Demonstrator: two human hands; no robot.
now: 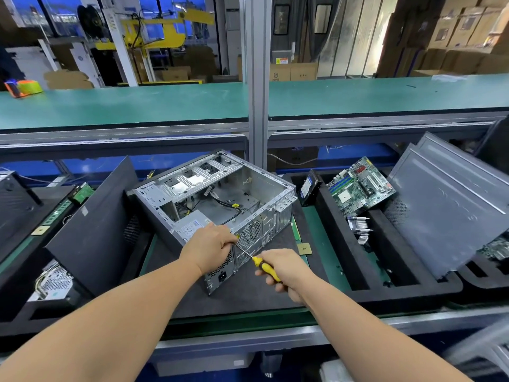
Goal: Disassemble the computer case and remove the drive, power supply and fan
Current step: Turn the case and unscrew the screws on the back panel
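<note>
The open computer case (220,199) lies on its side on a black foam mat (248,293) on the tabletop, with the power supply (190,227) in its near corner. The left hand (210,248) rests on the case's rear edge, fingers curled around the shaft of a screwdriver (264,267). The right hand (283,271) grips the yellow handle. A motherboard (360,186) leans in a tray to the right.

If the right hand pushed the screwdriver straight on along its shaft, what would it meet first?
The right hand aims the screwdriver up-left. Its tip sits by the left hand's fingers at the computer case rear panel, so it would probably meet that panel; depth is unclear.
</note>
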